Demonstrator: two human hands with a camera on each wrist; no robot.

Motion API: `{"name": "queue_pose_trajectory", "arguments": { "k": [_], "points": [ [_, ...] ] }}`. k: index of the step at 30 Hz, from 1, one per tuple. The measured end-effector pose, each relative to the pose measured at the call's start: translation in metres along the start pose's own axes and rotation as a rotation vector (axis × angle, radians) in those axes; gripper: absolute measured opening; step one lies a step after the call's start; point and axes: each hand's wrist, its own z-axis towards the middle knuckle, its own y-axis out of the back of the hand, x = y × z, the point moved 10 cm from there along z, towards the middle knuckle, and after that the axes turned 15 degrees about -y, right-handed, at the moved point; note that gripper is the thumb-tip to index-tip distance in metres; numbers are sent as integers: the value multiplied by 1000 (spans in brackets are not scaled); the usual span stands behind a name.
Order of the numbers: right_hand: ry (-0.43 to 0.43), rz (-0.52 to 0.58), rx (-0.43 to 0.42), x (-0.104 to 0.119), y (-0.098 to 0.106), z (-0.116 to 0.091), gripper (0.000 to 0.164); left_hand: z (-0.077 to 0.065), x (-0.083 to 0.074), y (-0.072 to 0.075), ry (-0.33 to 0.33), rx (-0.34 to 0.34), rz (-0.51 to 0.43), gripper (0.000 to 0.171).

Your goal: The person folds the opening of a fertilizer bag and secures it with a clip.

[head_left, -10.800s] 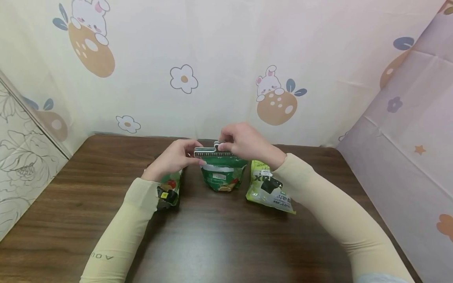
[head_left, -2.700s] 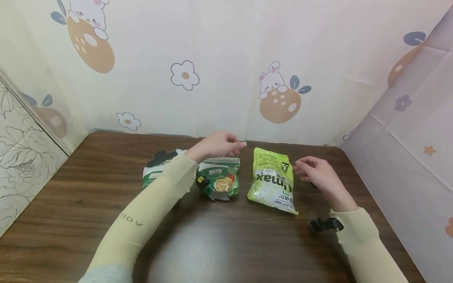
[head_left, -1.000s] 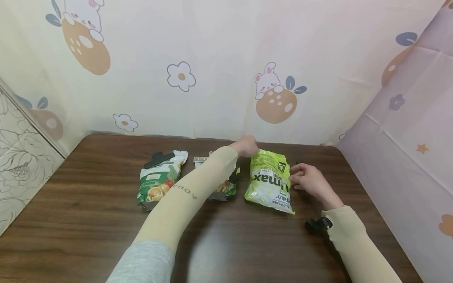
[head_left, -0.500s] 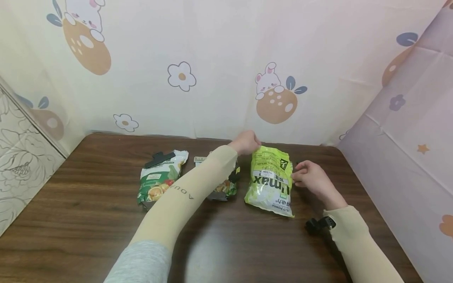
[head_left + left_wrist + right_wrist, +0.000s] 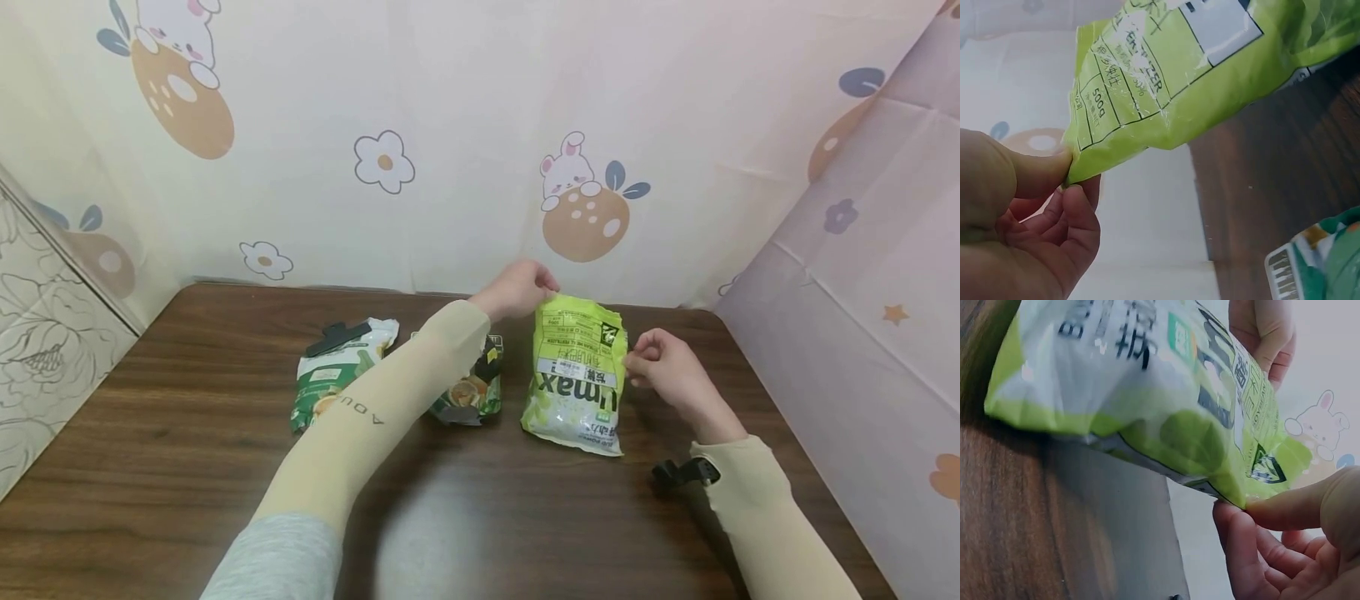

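Note:
A lime-green and white fertilizer bag [image 5: 573,375] is on the table with its printed front towards me, its top end raised and leaning back. My left hand [image 5: 517,290] pinches the top left corner; the left wrist view shows thumb and forefinger on that corner of the bag [image 5: 1141,81]. On the other side, my right hand [image 5: 671,375] pinches the right edge below the top. From the right wrist, the thumb [image 5: 1291,503] and curled fingers meet at the edge of the bag [image 5: 1135,394].
A green and white fruit-print bag [image 5: 330,375] with a black clip [image 5: 337,337] lies at the left. Between it and the fertilizer bag is another green bag [image 5: 468,396], partly behind my left sleeve; its toothed clip [image 5: 1282,275] shows in the left wrist view.
Earlier both hands were at the middle bag's clip. Since then the left hand has crossed to the fertilizer bag and lifted its top; the right hand has risen slightly along its edge.

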Motion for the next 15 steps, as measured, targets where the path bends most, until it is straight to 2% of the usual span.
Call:
{"name": "queue_pose_trajectory", "arguments": {
  "k": [6, 10, 15],
  "points": [
    [52, 23, -63, 9, 8, -6, 16, -2, -20, 8, -74, 5, -4, 17],
    [93, 56, -105, 15, 14, -10, 15, -6, -36, 14, -134, 3, 39, 15],
    [136, 81, -156, 22, 21, -16, 15, -10, -49, 20, -163, -1, 73, 14]
  ]
}}
